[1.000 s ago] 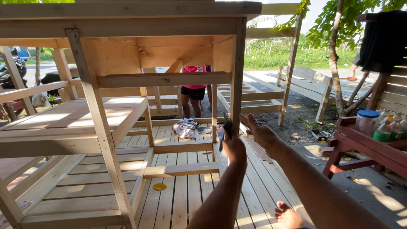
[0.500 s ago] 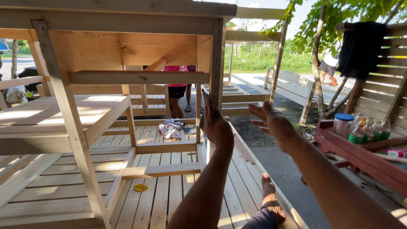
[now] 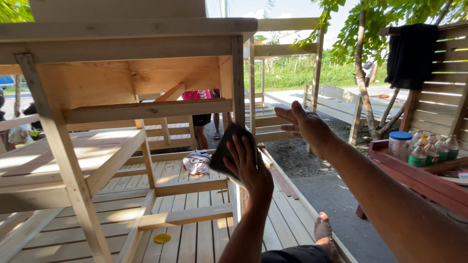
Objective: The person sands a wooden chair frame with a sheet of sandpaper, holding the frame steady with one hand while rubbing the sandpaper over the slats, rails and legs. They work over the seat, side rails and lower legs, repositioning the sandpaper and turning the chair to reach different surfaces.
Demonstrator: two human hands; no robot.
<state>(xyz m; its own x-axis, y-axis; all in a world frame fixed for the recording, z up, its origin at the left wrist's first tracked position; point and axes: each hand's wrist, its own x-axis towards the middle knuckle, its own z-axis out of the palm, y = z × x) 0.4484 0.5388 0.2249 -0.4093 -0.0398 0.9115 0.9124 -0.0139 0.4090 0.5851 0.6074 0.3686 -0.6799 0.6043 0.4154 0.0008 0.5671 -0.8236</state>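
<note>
At three o'clock a red wooden tray (image 3: 390,158) holds one clear jar with a blue lid (image 3: 400,144) and about four bottles with green labels (image 3: 431,150), upright and packed side by side. The left hand (image 3: 249,165) presses a dark sanding pad (image 3: 229,146) against the upright post (image 3: 238,112) of the pale wooden frame, fingers spread over the pad, near centre. The right hand (image 3: 306,125) is open at one o'clock, fingers together, holding nothing. One yellow disc (image 3: 162,238) lies on the slatted deck (image 3: 204,243) at seven o'clock; one crumpled cloth (image 3: 197,162) lies beyond it.
</note>
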